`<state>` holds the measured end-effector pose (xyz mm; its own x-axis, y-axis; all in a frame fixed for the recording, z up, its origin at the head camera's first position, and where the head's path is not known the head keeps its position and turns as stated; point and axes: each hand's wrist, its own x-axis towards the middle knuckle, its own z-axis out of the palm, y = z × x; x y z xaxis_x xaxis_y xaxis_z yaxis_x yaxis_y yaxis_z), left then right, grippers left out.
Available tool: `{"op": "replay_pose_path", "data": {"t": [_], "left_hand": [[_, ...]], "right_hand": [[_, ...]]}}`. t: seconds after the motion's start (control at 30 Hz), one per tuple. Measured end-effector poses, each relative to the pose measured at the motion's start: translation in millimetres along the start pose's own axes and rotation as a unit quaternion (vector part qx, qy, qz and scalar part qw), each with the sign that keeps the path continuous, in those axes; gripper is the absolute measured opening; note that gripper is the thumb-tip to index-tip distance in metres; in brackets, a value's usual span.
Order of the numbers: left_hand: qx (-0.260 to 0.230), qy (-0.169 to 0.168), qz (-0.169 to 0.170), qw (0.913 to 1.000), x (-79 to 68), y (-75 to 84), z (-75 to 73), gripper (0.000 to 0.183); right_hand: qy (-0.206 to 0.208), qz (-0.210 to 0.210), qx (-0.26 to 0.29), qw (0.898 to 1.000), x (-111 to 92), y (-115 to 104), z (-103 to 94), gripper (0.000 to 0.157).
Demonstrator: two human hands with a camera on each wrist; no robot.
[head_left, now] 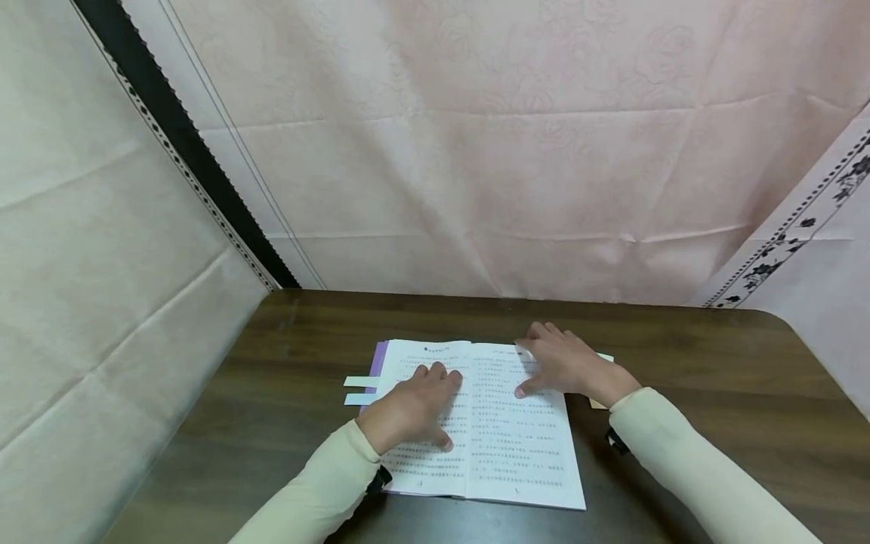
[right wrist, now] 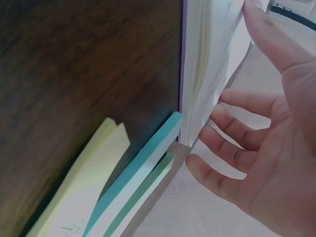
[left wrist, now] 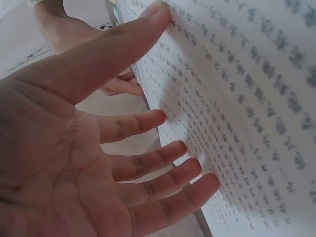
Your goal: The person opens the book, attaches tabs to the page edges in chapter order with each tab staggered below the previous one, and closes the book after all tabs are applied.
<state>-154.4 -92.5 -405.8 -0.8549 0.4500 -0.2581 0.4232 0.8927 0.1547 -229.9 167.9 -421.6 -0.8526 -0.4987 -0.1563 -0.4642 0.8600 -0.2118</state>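
An open notebook [head_left: 513, 461] with rows of handwritten characters lies flat on the table, its purple cover [head_left: 377, 359] showing at the left edge. My left hand [head_left: 416, 404] rests over the left page, fingers spread; in the left wrist view its fingertips [left wrist: 190, 170] and thumb are right at the written page [left wrist: 252, 98]. Across the upper right page lies my right hand [head_left: 564, 364], fingers extended and thumb spread apart. In the right wrist view this hand's fingers [right wrist: 237, 150] are at the page's outer edge. Neither hand grips anything.
A pale green tab [head_left: 360, 381] and a light blue tab [head_left: 359, 399] stick out at the notebook's left. Past the right edge extend yellow [right wrist: 84, 182], teal [right wrist: 143, 163] and green strips [right wrist: 143, 197]. The brown wooden table [head_left: 299, 423] meets pale patterned cloth [head_left: 476, 189] behind.
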Motion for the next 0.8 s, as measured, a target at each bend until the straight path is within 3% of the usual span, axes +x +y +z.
{"op": "replay_pose_path", "data": {"t": [0.57, 0.7, 0.8], "left_hand": [[-0.010, -0.001, -0.005, 0.9999, -1.7, 1.1, 0.7, 0.092], [-0.004, 0.001, -0.002, 1.0000, -0.9, 1.3, 0.7, 0.092], [0.000, 0.002, 0.002, 1.0000, -0.8, 1.6, 0.4, 0.092]], "right_hand": [[0.046, -0.021, -0.046, 0.998, -2.4, -6.7, 1.9, 0.078], [0.052, -0.018, -0.019, 0.998, -2.8, -4.3, 1.9, 0.081], [0.076, -0.004, 0.059, 0.995, -6.1, -1.1, -0.8, 0.080]]}}
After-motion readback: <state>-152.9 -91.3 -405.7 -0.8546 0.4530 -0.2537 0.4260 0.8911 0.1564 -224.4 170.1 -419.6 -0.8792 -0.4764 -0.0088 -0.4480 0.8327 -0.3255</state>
